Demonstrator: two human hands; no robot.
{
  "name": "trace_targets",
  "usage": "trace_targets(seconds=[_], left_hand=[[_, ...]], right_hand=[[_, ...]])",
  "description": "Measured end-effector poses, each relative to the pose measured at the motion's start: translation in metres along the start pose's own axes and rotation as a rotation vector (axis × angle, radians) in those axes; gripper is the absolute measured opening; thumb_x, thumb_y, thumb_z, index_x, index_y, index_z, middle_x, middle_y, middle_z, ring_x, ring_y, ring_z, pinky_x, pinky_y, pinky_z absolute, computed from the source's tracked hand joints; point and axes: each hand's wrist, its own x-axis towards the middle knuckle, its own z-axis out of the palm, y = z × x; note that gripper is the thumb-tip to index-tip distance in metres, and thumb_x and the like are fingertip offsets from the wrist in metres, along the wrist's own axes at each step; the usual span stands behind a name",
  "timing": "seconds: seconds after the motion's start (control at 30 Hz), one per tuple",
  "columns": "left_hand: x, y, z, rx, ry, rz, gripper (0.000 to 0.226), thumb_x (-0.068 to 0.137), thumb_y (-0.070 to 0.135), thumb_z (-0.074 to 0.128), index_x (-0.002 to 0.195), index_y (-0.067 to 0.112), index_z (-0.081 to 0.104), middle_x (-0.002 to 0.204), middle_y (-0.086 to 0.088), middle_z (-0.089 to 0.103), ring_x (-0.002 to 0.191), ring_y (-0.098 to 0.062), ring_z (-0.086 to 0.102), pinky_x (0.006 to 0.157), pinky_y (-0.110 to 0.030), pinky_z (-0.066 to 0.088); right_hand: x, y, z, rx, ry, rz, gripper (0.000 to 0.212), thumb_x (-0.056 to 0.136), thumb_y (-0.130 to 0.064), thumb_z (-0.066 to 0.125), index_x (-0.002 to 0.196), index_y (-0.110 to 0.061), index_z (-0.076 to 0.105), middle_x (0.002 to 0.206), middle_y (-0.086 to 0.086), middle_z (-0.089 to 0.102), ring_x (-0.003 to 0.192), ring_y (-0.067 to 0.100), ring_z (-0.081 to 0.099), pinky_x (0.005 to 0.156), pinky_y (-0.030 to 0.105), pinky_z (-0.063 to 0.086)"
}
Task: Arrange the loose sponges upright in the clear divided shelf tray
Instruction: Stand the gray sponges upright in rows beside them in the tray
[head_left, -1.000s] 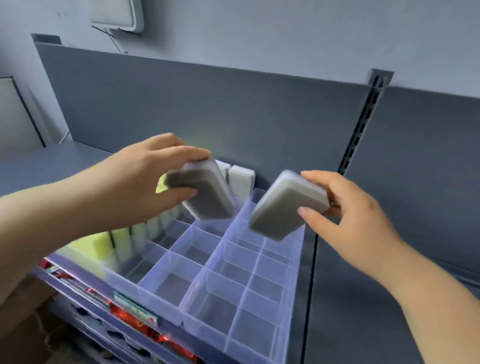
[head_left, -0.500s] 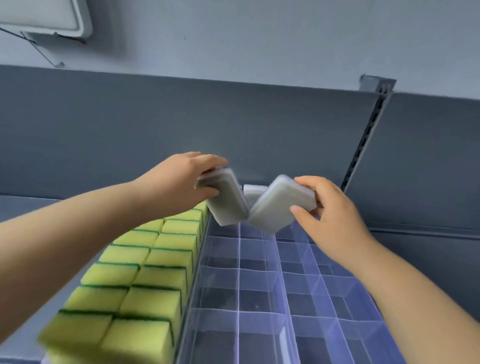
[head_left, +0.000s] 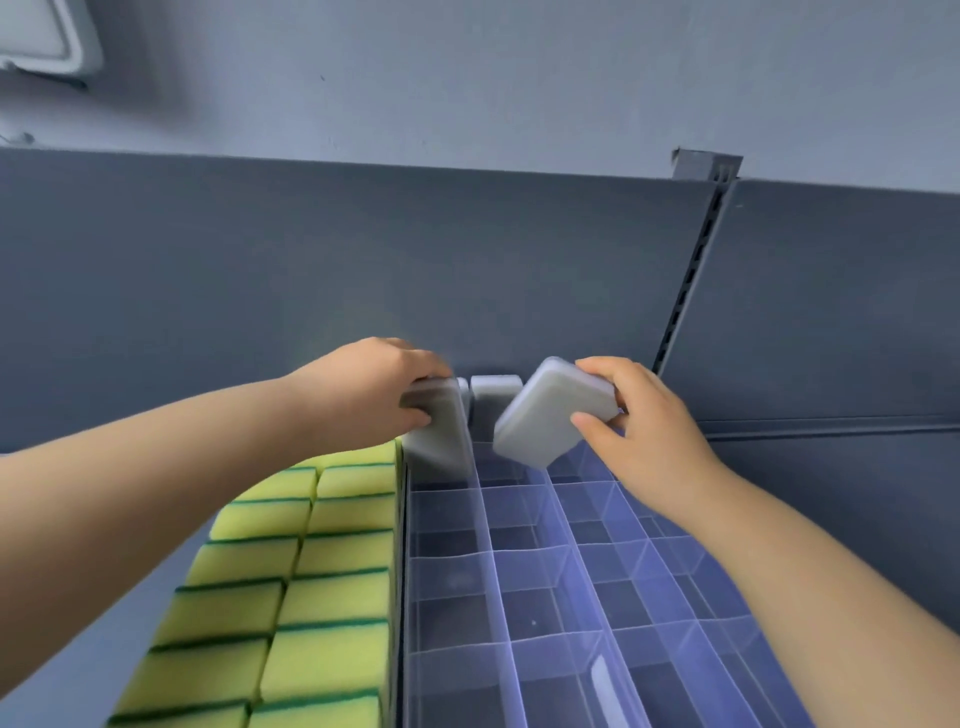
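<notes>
Both grey: upright sponge (head_left: 439, 441) gripped by left hand (head_left: 374, 384), tilted sponge (head_left: 550, 415) by right hand (head_left: 644, 421)

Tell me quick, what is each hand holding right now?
Left hand: grips a grey rectangular sponge, near upright at the clear plastic divided tray's back-left corner.
Right hand: grips another grey sponge, tilted above it.

Grey sponges (head_left: 553, 413) above clear tray (head_left: 519, 597)

The upright grey sponge (head_left: 439, 439) sits far-left in the clear tray (head_left: 506, 644); the tilted sponge (head_left: 553, 415) hangs above it.
</notes>
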Motion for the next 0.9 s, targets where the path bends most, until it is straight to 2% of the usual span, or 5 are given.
trace_targets(seconds=[0.2, 0.43, 0.57, 0.73, 0.9], left_hand=[[0.004, 0.002, 0.01, 0.055, -0.079, -0.005, 0.045, 0.084, 0.031, 0.06, 0.127, 0.033, 0.05, 0.111, 0.005, 0.055, 0.103, -0.017, 0.05, 0.084, -0.027, 0.042], [0.007, 0.007, 0.023, 0.107, -0.183, 0.027, 0.041, 0.084, 0.033, 0.062, 0.123, 0.025, 0.053, 0.12, 0.003, 0.043, 0.106, -0.023, 0.052, 0.086, -0.034, 0.045], [0.01, 0.009, 0.028, 0.164, -0.207, 0.014, 0.037, 0.085, 0.035, 0.062, 0.118, 0.022, 0.054, 0.115, 0.001, 0.046, 0.106, -0.024, 0.051, 0.084, -0.034, 0.046], [0.012, 0.008, 0.028, 0.152, -0.2, 0.004, 0.037, 0.083, 0.036, 0.064, 0.116, 0.022, 0.055, 0.111, 0.001, 0.047, 0.103, -0.024, 0.052, 0.082, -0.034, 0.046], [0.011, 0.007, 0.03, 0.151, -0.195, 0.003, 0.035, 0.083, 0.036, 0.064, 0.114, 0.022, 0.055, 0.111, 0.002, 0.047, 0.101, -0.024, 0.052, 0.08, -0.033, 0.046]], right_hand=[[0.004, 0.0, 0.008, -0.002, -0.006, -0.002, 0.039, 0.086, -0.013, 0.059, 0.12, -0.029, 0.049, 0.116, -0.012, 0.048, 0.094, 0.007, 0.052, 0.077, 0.011, 0.041], [0.012, -0.006, 0.014, -0.041, -0.065, -0.019, 0.041, 0.087, -0.016, 0.058, 0.124, -0.03, 0.047, 0.117, -0.014, 0.045, 0.093, 0.015, 0.055, 0.088, 0.029, 0.046], [0.015, -0.005, 0.016, -0.091, -0.123, -0.05, 0.042, 0.088, -0.016, 0.056, 0.127, -0.03, 0.045, 0.119, -0.017, 0.042, 0.092, 0.016, 0.055, 0.088, 0.028, 0.045], [0.018, -0.004, 0.02, -0.163, -0.168, -0.056, 0.041, 0.09, -0.019, 0.053, 0.128, -0.032, 0.043, 0.118, -0.023, 0.039, 0.084, 0.008, 0.052, 0.086, 0.024, 0.039], [0.021, -0.005, 0.026, -0.219, -0.239, -0.077, 0.042, 0.09, -0.018, 0.052, 0.13, -0.03, 0.042, 0.128, -0.017, 0.04, 0.092, 0.013, 0.055, 0.088, 0.024, 0.039]])
